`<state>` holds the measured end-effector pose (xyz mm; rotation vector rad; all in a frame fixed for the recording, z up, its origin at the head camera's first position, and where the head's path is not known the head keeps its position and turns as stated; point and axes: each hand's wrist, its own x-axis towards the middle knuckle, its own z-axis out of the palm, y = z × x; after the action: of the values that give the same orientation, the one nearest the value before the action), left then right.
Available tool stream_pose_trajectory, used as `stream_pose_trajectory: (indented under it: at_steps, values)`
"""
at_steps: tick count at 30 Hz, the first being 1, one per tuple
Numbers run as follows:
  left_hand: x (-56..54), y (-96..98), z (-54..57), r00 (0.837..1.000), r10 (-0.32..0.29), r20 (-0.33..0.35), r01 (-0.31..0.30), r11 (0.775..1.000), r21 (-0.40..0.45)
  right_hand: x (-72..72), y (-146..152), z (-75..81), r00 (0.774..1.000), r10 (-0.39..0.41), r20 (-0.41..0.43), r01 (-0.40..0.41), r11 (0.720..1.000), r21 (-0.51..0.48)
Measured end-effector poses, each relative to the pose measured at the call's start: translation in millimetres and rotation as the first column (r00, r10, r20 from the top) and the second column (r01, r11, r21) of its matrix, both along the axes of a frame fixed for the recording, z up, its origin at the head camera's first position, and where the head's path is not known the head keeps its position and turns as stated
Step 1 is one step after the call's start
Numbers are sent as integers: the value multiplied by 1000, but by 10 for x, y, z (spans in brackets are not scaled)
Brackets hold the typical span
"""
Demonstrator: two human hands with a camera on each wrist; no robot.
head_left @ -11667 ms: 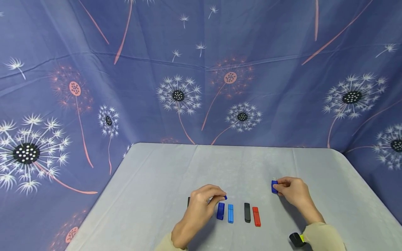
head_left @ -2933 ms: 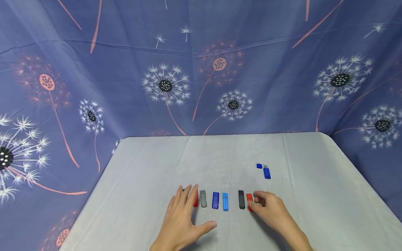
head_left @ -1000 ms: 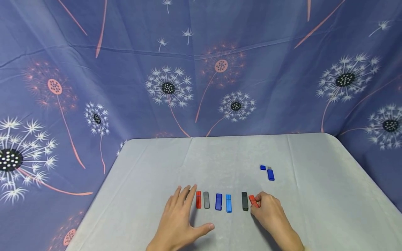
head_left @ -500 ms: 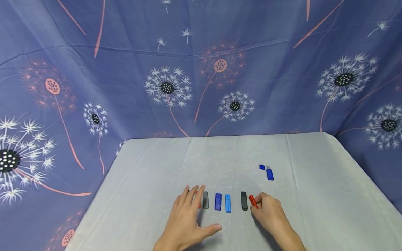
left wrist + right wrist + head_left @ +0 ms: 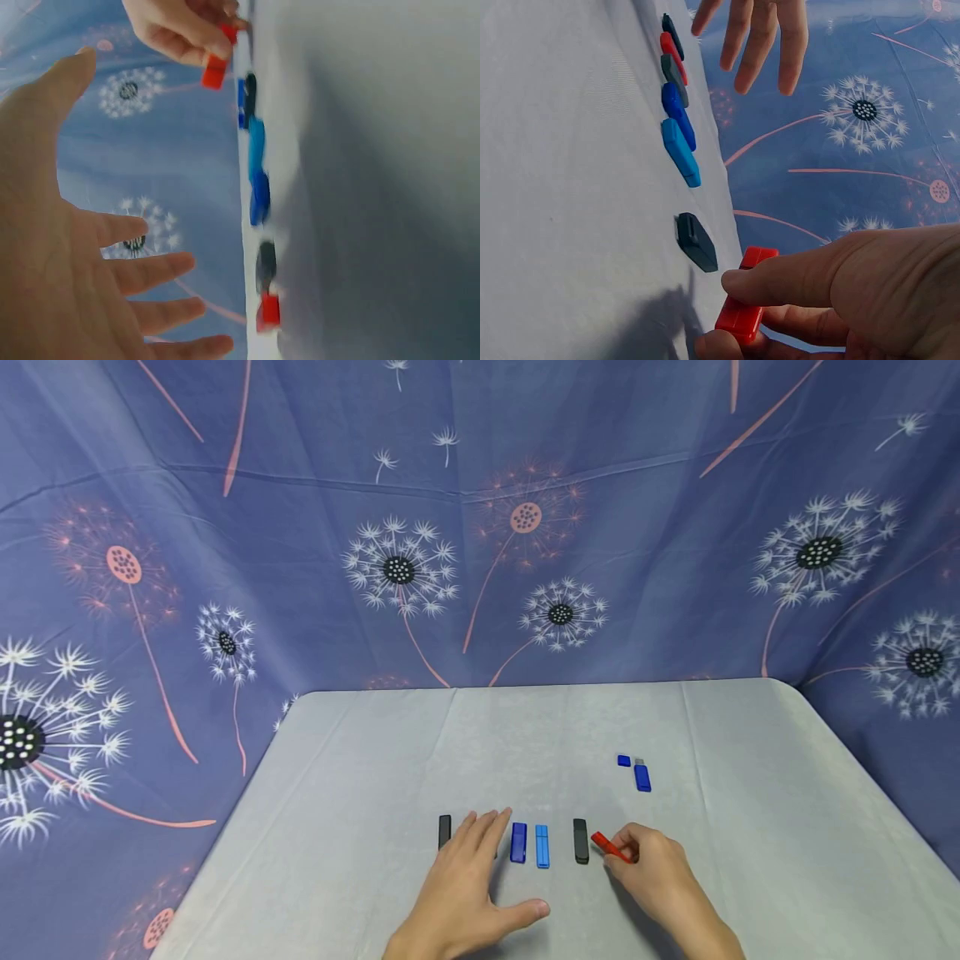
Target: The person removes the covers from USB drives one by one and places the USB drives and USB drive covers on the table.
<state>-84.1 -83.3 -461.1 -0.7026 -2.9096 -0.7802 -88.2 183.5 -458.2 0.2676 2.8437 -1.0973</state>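
Observation:
My right hand (image 5: 660, 872) pinches a red USB flash drive (image 5: 609, 845) between thumb and fingers, tilted and capped, at the right end of a row of drives. In the right wrist view the thumb lies across the red drive (image 5: 742, 315). My left hand (image 5: 468, 893) is spread over the left part of the row, fingers straight and holding nothing. It hides another red drive (image 5: 268, 311) and a grey drive (image 5: 266, 266) from the head view. Between the hands lie a dark blue drive (image 5: 518, 843), a light blue drive (image 5: 542, 847) and a black drive (image 5: 581, 841).
Farther back on the white-covered table (image 5: 375, 752) lie an uncapped blue drive (image 5: 642, 776) and its small blue cap (image 5: 624, 761). Another black drive (image 5: 445, 831) shows left of my left hand. A dandelion-patterned blue cloth (image 5: 480, 568) hangs behind the table.
The blue drive and cap, held in my hands earliest on, now lie behind the row. My right hand has picked up the red drive and tilted it. My left hand has drifted right.

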Motion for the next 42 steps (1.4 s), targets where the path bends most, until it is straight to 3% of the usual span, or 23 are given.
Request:
stream_pose_trajectory:
  at_steps: [7,13,26,33,42]
  values:
    - [19,127,43,988,-122,91,112,987,115,42,45,78,1000,15,-13,-15,1000,-5]
    - [18,224,31,979,-181,89,168,976,141,105,64,178,1000,17,-22,-18,1000,-16]
    - [1,349,42,967,-166,194,129,973,193,207,109,335,990,43,-134,-45,999,-12]
    - [-40,471,68,969,-198,148,159,958,238,232,115,390,979,55,-198,-62,998,-32]
    - [-134,589,202,967,-237,90,211,950,231,246,105,486,982,56,-178,-62,998,-31]
